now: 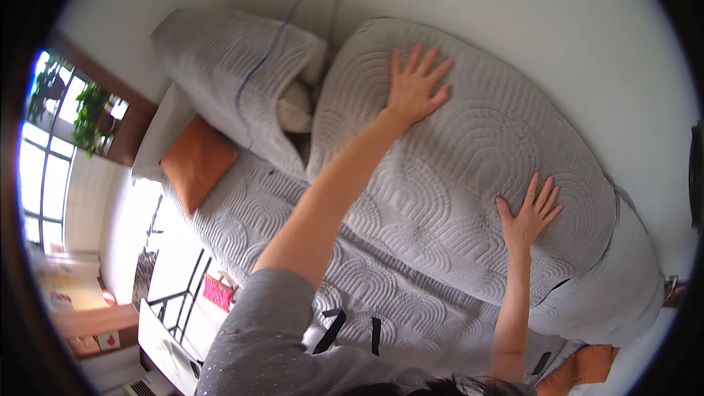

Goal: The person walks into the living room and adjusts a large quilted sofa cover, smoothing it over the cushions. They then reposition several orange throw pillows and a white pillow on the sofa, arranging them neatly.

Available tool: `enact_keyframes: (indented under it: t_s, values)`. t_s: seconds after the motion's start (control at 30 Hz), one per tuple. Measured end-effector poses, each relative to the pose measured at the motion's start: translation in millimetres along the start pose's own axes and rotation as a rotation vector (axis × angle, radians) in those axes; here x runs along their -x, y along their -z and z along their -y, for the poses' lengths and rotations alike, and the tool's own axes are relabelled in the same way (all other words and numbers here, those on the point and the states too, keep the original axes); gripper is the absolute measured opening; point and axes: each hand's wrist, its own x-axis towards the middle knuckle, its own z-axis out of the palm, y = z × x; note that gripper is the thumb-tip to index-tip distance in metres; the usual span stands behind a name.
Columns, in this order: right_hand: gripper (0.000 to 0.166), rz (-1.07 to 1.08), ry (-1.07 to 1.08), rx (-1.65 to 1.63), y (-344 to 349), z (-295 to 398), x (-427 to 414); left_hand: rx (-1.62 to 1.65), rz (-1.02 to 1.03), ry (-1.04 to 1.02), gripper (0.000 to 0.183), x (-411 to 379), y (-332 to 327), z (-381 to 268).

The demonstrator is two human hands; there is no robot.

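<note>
Both of my hands rest with spread fingers on a grey quilted sofa cover [489, 137] over the large back cushion. My left hand [416, 85] lies flat near the cushion's top edge, left of centre, holding nothing. Farther right and lower on the same cushion is my right hand [529, 220], also empty. To the left, a second covered back cushion [236, 66] leans with its cover gaping at one side, where a beige inner part [294, 107] shows. The quilted seat cover [363, 280] spreads below, with black straps [375, 335] on it.
An orange pillow [198, 165] sits at the sofa's left end; more orange fabric [583, 366] is at lower right. A blue cable [267, 58] hangs from the wall across the left cushion. A white table [168, 352] stands at lower left, near a pink woven item [218, 292].
</note>
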Motion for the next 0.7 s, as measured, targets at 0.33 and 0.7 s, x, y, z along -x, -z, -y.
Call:
enact_keyframes:
  t_s: [0.33, 0.7]
  values:
    - [0.074, 0.442, -0.226, 0.076, 49, 52, -3, 0.292, 0.482, 0.069, 0.05, 217, 100, -65]
    - [0.058, 1.432, -0.117, -0.35, 86, 145, 476, -0.454, 1.236, 1.931, 0.037, 993, 747, -47]
